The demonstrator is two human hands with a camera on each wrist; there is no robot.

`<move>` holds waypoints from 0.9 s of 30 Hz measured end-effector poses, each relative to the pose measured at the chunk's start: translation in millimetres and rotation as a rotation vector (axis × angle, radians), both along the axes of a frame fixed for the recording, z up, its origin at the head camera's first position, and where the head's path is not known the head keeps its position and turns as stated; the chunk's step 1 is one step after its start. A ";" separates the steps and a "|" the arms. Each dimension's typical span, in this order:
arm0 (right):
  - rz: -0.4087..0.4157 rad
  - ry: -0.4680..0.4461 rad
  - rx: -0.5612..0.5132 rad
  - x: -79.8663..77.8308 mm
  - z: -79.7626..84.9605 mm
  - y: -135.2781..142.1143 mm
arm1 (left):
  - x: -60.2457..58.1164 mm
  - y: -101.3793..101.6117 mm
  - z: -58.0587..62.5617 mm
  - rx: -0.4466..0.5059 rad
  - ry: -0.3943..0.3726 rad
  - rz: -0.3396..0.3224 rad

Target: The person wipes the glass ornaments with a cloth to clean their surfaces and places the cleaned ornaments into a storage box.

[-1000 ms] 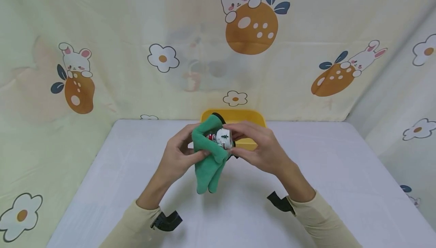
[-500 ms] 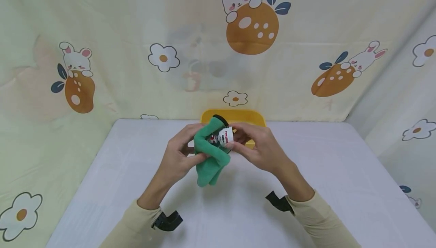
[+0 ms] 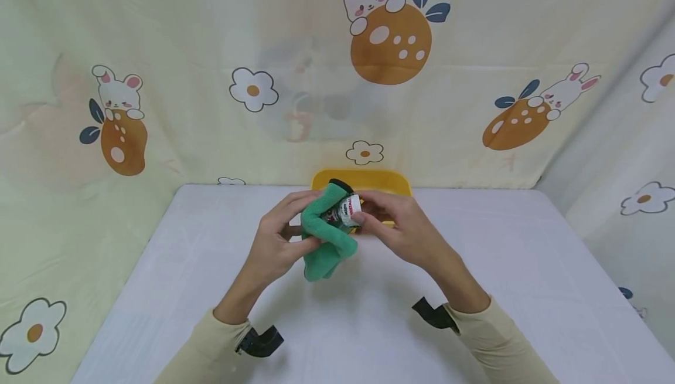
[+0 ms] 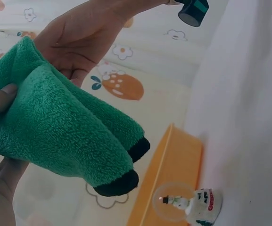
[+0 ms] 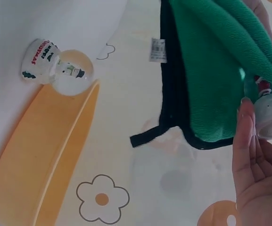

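My left hand (image 3: 276, 243) holds a folded green cloth (image 3: 328, 249) with dark edging, wrapped around a snow globe. The globe's white printed base (image 3: 350, 209) sticks out to the right of the cloth, and its clear ball is mostly hidden in the folds. My right hand (image 3: 408, 228) pinches that base between thumb and fingers. Both hands are raised above the table. In the right wrist view a red figure shows inside the held snow globe (image 5: 271, 113), and a dark-edged corner of the cloth hangs down with a small tag.
A yellow tray (image 3: 364, 180) stands at the table's back edge, behind the hands. Beside it is a second snow globe (image 4: 206, 207) with a snowman inside and a printed white base. A patterned curtain (image 3: 295, 38) rises behind the white table (image 3: 474, 243).
The snow globe's base has turned in my right fingers, so red lettering faces up where a tree print showed before. The hanging end of the cloth has drawn up a little.
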State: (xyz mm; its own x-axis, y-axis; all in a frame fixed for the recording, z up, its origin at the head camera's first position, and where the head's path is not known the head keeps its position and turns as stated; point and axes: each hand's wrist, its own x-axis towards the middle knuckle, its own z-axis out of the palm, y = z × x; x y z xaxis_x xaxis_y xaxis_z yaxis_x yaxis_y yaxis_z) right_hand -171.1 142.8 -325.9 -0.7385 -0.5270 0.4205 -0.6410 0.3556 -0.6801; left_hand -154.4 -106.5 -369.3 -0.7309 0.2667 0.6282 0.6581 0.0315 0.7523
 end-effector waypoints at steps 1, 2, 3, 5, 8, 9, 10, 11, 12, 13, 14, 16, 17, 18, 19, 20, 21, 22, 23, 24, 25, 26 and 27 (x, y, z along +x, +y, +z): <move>0.009 0.000 0.005 0.0 0.1 0.0 | 0.2 0.2 0.2 0.011 -0.008 -0.008; 0.020 0.003 0.007 -0.3 -0.2 0.1 | 0.6 0.3 0.5 0.024 -0.017 -0.018; 0.030 0.010 0.010 -0.5 -0.6 0.3 | 0.8 0.4 0.8 0.038 -0.026 -0.028; 0.050 0.030 0.013 -0.8 -1.7 1.0 | 0.8 0.4 1.2 0.056 -0.034 -0.042; 0.071 0.067 0.005 -1.3 -3.1 1.5 | 0.5 0.1 1.6 0.070 -0.039 -0.049; 0.076 0.082 0.002 -1.6 -3.8 1.7 | 0.6 0.0 1.8 0.071 -0.042 -0.047; 0.079 0.095 -0.002 -1.5 -4.2 1.8 | 0.6 -0.2 1.9 0.072 -0.044 -0.044; 0.082 0.105 -0.008 -1.4 -4.6 1.6 | 0.8 -0.2 2.3 0.074 -0.049 -0.041; 0.086 0.114 -0.016 -1.5 -5.0 1.3 | 0.8 -0.4 2.3 0.075 -0.053 -0.038; 0.089 0.120 -0.025 -1.3 -5.1 1.0 | 1.1 -0.6 2.5 0.080 -0.059 -0.037; 0.092 0.125 -0.033 -1.3 -5.5 0.8 | 1.2 -0.7 2.7 0.084 -0.065 -0.038; 0.102 0.137 -0.049 -1.8 -6.3 0.2 | 0.9 -1.3 2.4 0.092 -0.077 -0.044; 0.108 0.143 -0.055 -2.2 -6.4 0.0 | 0.6 -1.6 2.1 0.098 -0.086 -0.050; 0.114 0.149 -0.059 -2.6 -6.5 -0.2 | 0.3 -1.9 1.7 0.102 -0.094 -0.055; 0.120 0.156 -0.062 -2.8 -6.4 -0.3 | 0.1 -2.2 1.5 0.106 -0.106 -0.060; 0.126 0.164 -0.063 -3.1 -6.4 -0.3 | -0.2 -2.5 1.2 0.107 -0.118 -0.064; 0.133 0.171 -0.063 -3.5 -6.3 -0.4 | -0.4 -2.9 0.6 0.108 -0.131 -0.066; 0.140 0.177 -0.063 -3.5 -5.9 -0.5 | -0.5 -3.1 0.3 0.109 -0.145 -0.067; 0.146 0.181 -0.066 -3.5 -5.4 -0.7 | -0.4 -3.4 0.3 0.106 -0.158 -0.066; 0.152 0.186 -0.067 -3.7 -5.3 -0.7 | -0.2 -3.5 0.4 0.103 -0.168 -0.064; 0.155 0.194 -0.066 -3.9 -4.9 -0.7 | -0.2 -3.6 0.5 0.098 -0.178 -0.061; 0.156 0.204 -0.065 -4.1 -4.6 -0.8 | -0.2 -3.7 0.6 0.093 -0.185 -0.057; 0.154 0.218 -0.061 -4.4 -4.3 -1.0 | -0.1 -3.7 0.9 0.092 -0.192 -0.057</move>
